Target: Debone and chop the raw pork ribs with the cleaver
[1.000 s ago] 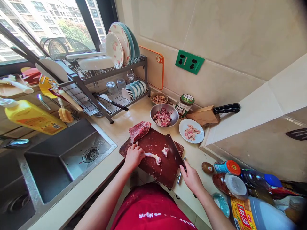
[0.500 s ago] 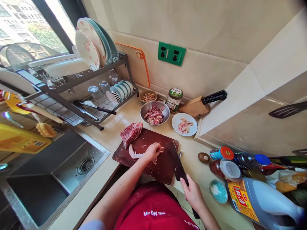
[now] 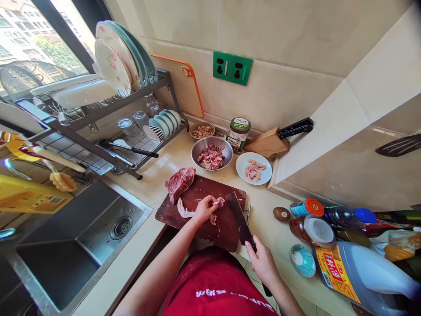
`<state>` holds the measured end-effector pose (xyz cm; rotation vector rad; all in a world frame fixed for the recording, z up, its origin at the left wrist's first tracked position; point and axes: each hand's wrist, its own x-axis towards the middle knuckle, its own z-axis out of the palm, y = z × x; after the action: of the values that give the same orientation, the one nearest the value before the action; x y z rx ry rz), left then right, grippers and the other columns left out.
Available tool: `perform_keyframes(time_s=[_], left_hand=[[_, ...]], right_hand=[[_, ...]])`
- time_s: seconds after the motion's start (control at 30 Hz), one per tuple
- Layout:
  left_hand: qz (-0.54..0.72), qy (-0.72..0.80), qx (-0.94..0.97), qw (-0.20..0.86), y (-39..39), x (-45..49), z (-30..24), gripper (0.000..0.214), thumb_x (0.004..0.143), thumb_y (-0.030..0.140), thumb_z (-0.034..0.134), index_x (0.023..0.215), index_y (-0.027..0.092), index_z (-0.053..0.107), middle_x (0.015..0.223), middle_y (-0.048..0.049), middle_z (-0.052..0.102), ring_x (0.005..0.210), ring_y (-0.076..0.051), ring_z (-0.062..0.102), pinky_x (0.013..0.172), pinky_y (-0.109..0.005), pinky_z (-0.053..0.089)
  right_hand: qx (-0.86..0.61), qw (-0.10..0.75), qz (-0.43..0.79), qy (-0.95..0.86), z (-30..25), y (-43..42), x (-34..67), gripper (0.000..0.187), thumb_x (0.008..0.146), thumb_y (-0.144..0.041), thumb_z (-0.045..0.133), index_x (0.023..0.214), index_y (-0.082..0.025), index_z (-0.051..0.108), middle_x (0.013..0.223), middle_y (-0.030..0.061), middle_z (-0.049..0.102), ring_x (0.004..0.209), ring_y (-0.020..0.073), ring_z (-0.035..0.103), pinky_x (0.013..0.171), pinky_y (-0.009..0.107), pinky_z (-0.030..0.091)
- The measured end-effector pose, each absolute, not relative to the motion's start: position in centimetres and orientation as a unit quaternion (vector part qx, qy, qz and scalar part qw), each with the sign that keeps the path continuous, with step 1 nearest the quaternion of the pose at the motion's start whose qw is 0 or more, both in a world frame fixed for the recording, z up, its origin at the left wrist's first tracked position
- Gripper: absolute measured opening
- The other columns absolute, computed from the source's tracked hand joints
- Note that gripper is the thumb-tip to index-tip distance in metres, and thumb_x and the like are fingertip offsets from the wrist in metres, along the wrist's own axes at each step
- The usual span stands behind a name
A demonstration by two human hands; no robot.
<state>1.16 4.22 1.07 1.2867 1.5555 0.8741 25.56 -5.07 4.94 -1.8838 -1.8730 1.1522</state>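
My left hand point(image 3: 204, 210) is closed on a small piece of meat point(image 3: 220, 202) above the dark red cutting board point(image 3: 197, 232). In my right hand point(image 3: 263, 259) is the handle of a cleaver point(image 3: 240, 219), its dark blade lying over the board's right side, a little apart from the meat piece. A large chunk of raw red meat point(image 3: 179, 184) rests on the board's far left corner. Beside it lies a pale strip of fat point(image 3: 184, 210), partly behind my left wrist. A small scrap of meat point(image 3: 213, 219) sits under my left hand.
Behind the board stand a metal bowl of sliced meat point(image 3: 212, 156), a white plate with pale slices point(image 3: 254, 169), a jar point(image 3: 237, 134) and a knife block point(image 3: 268, 142). The sink point(image 3: 112, 245) is at left, under a dish rack point(image 3: 128, 101). Bottles, including a large jug point(image 3: 365, 267), crowd the right.
My left hand has turned slightly, and the piece of meat at its fingertips now shows more. The cleaver blade has shifted a little left and rolled, showing more of its face.
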Motion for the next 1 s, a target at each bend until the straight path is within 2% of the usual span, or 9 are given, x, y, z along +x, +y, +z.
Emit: perform_keyframes(time_s=[0.1, 0.2, 0.37, 0.5, 0.7, 0.8, 0.87, 0.93, 1.0], left_hand=[[0.293, 0.66, 0.598, 0.349, 3.7, 1.0, 1.3, 0.008, 0.07, 0.023, 0.058, 0.074, 0.018, 0.054, 0.074, 0.0007, 0.059, 0.07, -0.013, 0.054, 0.066, -0.024, 0.04], [0.278, 0.653, 0.643, 0.287, 2.9, 0.8, 1.4, 0.004, 0.075, 0.022, 0.053, 0.074, 0.018, 0.054, 0.077, -0.0007, 0.059, 0.073, -0.014, 0.053, 0.068, -0.025, 0.04], [0.291, 0.641, 0.656, 0.273, 2.0, 0.9, 1.4, 0.008, 0.08, 0.022, 0.048, 0.075, 0.019, 0.054, 0.078, -0.0014, 0.058, 0.075, -0.014, 0.053, 0.07, -0.025, 0.042], [0.301, 0.639, 0.653, 0.272, 1.8, 1.4, 1.3, 0.008, 0.078, 0.016, 0.046, 0.076, 0.019, 0.054, 0.079, -0.0016, 0.057, 0.076, -0.014, 0.053, 0.07, -0.025, 0.042], [0.322, 0.632, 0.647, 0.28, 1.5, 1.4, 1.1, 0.009, 0.078, 0.015, 0.046, 0.075, 0.019, 0.054, 0.081, -0.002, 0.055, 0.077, -0.014, 0.052, 0.072, -0.026, 0.043], [0.33, 0.628, 0.645, 0.284, 1.4, 1.3, 1.1, 0.01, 0.078, 0.015, 0.046, 0.075, 0.018, 0.054, 0.082, -0.002, 0.054, 0.077, -0.014, 0.052, 0.072, -0.026, 0.043], [0.327, 0.63, 0.645, 0.284, 1.4, 1.2, 1.0, 0.011, 0.077, 0.013, 0.045, 0.074, 0.018, 0.054, 0.081, -0.0019, 0.054, 0.076, -0.014, 0.052, 0.072, -0.026, 0.043], [0.32, 0.636, 0.645, 0.278, 1.5, 1.3, 1.1, 0.012, 0.076, 0.01, 0.045, 0.073, 0.018, 0.054, 0.079, -0.0021, 0.054, 0.076, -0.014, 0.052, 0.071, -0.026, 0.043], [0.312, 0.642, 0.645, 0.272, 1.7, 1.3, 1.1, 0.013, 0.074, 0.009, 0.045, 0.072, 0.019, 0.053, 0.078, -0.0021, 0.055, 0.075, -0.014, 0.053, 0.07, -0.026, 0.042]], right_hand=[[-0.626, 0.137, 0.402, -0.654, 5.3, -4.8, 25.1, 0.039, 0.087, -0.046, 0.028, 0.098, -0.018, 0.053, 0.088, 0.01, 0.066, 0.08, 0.0196, 0.062, 0.068, 0.025, 0.045], [-0.608, 0.115, 0.385, -0.685, 5.8, -4.4, 24.3, 0.035, 0.089, -0.041, 0.026, 0.099, -0.019, 0.051, 0.089, 0.0094, 0.066, 0.08, 0.0187, 0.062, 0.067, 0.024, 0.044], [-0.583, 0.038, 0.312, -0.749, 6.4, -3.3, 23.1, 0.026, 0.09, -0.032, 0.027, 0.094, -0.02, 0.049, 0.074, 0.0048, 0.064, 0.065, 0.0174, 0.061, 0.055, 0.023, 0.036], [-0.588, -0.002, 0.268, -0.763, 6.5, -2.5, 22.9, 0.021, 0.09, -0.027, 0.028, 0.094, -0.021, 0.048, 0.071, 0.0028, 0.064, 0.062, 0.0163, 0.061, 0.051, 0.022, 0.032], [-0.562, 0.056, 0.241, -0.789, 10.2, -1.6, 22.2, 0.027, 0.091, -0.033, 0.025, 0.089, -0.02, 0.049, 0.071, 0.0048, 0.063, 0.064, 0.0178, 0.061, 0.054, 0.024, 0.036], [-0.563, 0.095, 0.204, -0.796, 11.9, -1.1, 20.9, 0.029, 0.092, -0.034, 0.024, 0.094, -0.019, 0.049, 0.082, 0.0088, 0.064, 0.073, 0.0196, 0.063, 0.062, 0.026, 0.04], [-0.58, 0.041, 0.218, -0.784, 11.4, -0.5, 19.6, 0.026, 0.092, -0.03, 0.025, 0.097, -0.018, 0.047, 0.085, 0.0097, 0.065, 0.075, 0.0195, 0.064, 0.062, 0.025, 0.041], [-0.595, -0.049, 0.247, -0.763, 10.0, 0.2, 18.3, 0.021, 0.091, -0.024, 0.027, 0.095, -0.018, 0.047, 0.08, 0.0087, 0.067, 0.071, 0.0191, 0.065, 0.056, 0.024, 0.039], [-0.599, -0.097, 0.259, -0.752, 8.2, 0.8, 17.3, 0.018, 0.091, -0.021, 0.029, 0.093, -0.018, 0.047, 0.077, 0.0082, 0.067, 0.069, 0.0193, 0.065, 0.053, 0.024, 0.038]])
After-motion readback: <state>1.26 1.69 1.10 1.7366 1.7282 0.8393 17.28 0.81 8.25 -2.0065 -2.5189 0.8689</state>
